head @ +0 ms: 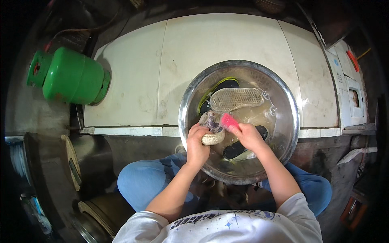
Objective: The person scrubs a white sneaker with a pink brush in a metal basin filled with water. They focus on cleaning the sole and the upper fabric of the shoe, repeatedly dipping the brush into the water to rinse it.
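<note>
A wide metal basin (287,100) stands before me with murky water in it. My left hand (197,145) grips a pale shoe (212,138) with a patterned part, on the basin's left side. In my right hand (249,136) is a pink scrubbing brush (230,122), its head beside the shoe; whether they touch is unclear. Above my hands in the picture lies a shoe sole with a honeycomb pattern (237,99). It overlaps a dark item with a yellow-green edge (217,88). Another dark, sole-shaped item (235,149) lies below the brush, partly hidden by my right hand.
On the left, a green gas cylinder (74,76) lies on its side on the white tiled surface (130,70). Round metal containers (91,161) stand on the floor to my left. An orange-red object (352,60) lies at the far right. My knees flank the basin.
</note>
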### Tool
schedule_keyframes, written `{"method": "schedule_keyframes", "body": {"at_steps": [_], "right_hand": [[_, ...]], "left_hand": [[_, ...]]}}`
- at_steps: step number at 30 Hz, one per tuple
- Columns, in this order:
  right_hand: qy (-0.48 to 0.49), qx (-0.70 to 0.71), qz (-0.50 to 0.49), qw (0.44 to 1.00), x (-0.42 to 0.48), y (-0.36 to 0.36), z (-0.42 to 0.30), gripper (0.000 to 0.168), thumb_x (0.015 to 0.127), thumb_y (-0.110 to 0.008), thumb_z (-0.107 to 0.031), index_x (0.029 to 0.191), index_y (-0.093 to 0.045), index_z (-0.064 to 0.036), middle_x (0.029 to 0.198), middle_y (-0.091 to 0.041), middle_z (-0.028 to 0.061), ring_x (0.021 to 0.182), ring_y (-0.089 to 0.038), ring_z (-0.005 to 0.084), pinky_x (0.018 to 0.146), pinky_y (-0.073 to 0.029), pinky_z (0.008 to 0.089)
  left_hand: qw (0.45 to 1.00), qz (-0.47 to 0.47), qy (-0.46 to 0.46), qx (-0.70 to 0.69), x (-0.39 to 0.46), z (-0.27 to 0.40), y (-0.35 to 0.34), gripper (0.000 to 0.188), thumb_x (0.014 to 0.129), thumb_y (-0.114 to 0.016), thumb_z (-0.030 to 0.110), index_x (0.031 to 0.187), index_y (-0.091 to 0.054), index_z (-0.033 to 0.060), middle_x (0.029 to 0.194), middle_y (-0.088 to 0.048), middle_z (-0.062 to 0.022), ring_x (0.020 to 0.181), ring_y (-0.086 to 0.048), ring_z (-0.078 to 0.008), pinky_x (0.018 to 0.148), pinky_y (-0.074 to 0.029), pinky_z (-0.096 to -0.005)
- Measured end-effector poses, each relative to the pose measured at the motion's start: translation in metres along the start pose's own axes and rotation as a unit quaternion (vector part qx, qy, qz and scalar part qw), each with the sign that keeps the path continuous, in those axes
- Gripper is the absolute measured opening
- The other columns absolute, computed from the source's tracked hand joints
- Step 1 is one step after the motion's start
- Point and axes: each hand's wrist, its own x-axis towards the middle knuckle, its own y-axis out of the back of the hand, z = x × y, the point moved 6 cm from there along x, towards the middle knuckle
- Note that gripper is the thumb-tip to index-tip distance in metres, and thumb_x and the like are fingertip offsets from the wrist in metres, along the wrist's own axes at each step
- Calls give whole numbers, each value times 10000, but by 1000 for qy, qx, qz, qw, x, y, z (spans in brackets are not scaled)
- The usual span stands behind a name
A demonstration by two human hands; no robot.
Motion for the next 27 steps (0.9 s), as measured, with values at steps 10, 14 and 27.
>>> {"method": "schedule_keyframes", "body": {"at_steps": [10, 14, 27], "right_hand": [[-59, -240, -47, 968, -22, 24, 24, 575, 836, -475, -586, 749, -674, -54, 723, -626, 189, 687, -617, 340, 632, -476, 439], [19, -81, -6, 997, -38, 20, -57, 542, 833, -502, -562, 775, -647, -42, 725, -626, 189, 697, -608, 359, 641, -479, 445], [-59, 67, 36, 995, -10, -22, 8, 609, 867, -432, -589, 837, -642, -17, 787, -622, 222, 771, -604, 385, 684, -467, 447]], "left_hand": [[998, 27, -59, -24, -6, 4, -1, 203, 589, -561, -119, 732, -590, 21, 815, -585, -160, 993, -543, -381, 870, -443, -417], [998, 34, -50, -10, -7, -3, 2, 209, 580, -565, -124, 731, -598, 17, 823, -593, -151, 987, -552, -375, 877, -442, -401], [981, -74, 150, -103, 1, -35, -6, 351, 637, -639, -61, 971, -590, 35, 868, -630, -53, 803, -607, -145, 713, -479, -260]]}}
